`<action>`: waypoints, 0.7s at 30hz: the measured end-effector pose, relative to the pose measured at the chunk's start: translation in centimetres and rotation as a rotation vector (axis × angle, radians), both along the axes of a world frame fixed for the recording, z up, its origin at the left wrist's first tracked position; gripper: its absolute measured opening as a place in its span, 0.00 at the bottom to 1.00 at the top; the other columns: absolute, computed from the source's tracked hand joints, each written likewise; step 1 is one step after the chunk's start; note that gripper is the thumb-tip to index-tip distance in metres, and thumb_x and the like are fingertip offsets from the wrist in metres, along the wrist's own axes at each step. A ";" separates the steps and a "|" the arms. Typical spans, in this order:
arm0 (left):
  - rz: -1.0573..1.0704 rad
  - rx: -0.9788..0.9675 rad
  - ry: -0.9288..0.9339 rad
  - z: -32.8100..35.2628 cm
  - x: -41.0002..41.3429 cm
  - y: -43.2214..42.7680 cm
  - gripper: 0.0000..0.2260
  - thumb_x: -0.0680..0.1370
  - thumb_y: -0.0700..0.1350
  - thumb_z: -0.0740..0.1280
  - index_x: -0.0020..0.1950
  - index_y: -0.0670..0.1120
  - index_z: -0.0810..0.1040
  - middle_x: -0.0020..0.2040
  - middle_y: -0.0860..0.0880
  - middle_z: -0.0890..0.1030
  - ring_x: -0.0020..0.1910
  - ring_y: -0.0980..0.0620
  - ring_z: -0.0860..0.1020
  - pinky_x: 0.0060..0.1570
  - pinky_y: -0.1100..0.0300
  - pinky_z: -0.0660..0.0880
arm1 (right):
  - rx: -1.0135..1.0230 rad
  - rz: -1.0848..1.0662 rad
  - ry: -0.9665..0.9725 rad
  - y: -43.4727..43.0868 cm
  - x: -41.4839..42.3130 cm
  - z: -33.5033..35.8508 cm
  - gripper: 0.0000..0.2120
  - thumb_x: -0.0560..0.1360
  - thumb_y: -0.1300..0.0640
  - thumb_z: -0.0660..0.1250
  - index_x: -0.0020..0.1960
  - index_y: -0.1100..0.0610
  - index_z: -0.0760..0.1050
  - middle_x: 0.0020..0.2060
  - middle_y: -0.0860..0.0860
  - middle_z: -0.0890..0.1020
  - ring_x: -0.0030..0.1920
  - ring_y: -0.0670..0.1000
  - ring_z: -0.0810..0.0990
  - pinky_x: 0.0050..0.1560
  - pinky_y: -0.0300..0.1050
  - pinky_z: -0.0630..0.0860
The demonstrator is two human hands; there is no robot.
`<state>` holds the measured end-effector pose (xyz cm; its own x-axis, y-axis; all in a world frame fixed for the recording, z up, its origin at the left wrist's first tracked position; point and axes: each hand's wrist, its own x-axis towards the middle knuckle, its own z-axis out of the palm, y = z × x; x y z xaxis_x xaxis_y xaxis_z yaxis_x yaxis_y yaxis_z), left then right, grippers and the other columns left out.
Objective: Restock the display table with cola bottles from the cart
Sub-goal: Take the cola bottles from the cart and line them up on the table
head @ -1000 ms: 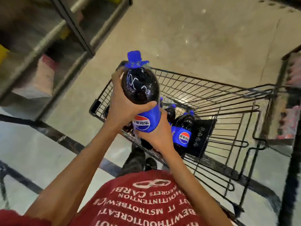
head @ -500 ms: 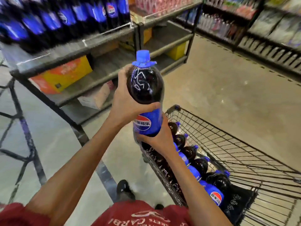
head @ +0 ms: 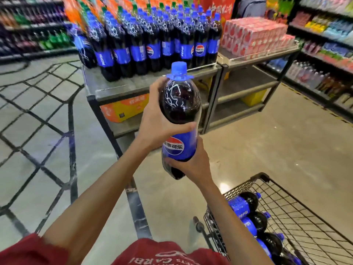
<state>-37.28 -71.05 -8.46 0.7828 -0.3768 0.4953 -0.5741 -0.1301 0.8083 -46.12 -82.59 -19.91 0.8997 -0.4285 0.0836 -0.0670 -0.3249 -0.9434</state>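
I hold a large cola bottle (head: pixel 179 104) with a blue cap and blue label upright in front of me, above the floor. My left hand (head: pixel 155 119) grips its dark upper body, thumb across the front. My right hand (head: pixel 191 161) cups and grips its base. Ahead stands the grey display table (head: pixel 107 88), its top packed with several upright cola bottles (head: pixel 152 41); a bare strip runs along its front edge. At the lower right is the black wire cart (head: pixel 298 209), with several cola bottles (head: pixel 246 205) lying along its left side.
Pink drink packs (head: pixel 256 33) fill a second table to the right. Orange and yellow boxes (head: pixel 122 108) sit on the tables' lower shelves. Stocked store shelving (head: pixel 324 41) lines the right wall and far left. Open floor lies between cart and tables.
The view has swung up from the cart to the display table. The bottle, still held in both hands, has come away from the cart and nearer the table.
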 end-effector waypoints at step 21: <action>0.205 -0.034 0.013 1.7 19.1 2.5 0.48 0.61 0.39 0.85 0.74 0.47 0.62 0.66 0.64 0.69 0.65 0.66 0.73 0.63 0.71 0.68 | -0.012 0.156 -0.028 0.9 21.6 2.1 0.42 0.53 0.36 0.84 0.62 0.38 0.68 0.55 0.37 0.81 0.53 0.37 0.81 0.52 0.42 0.83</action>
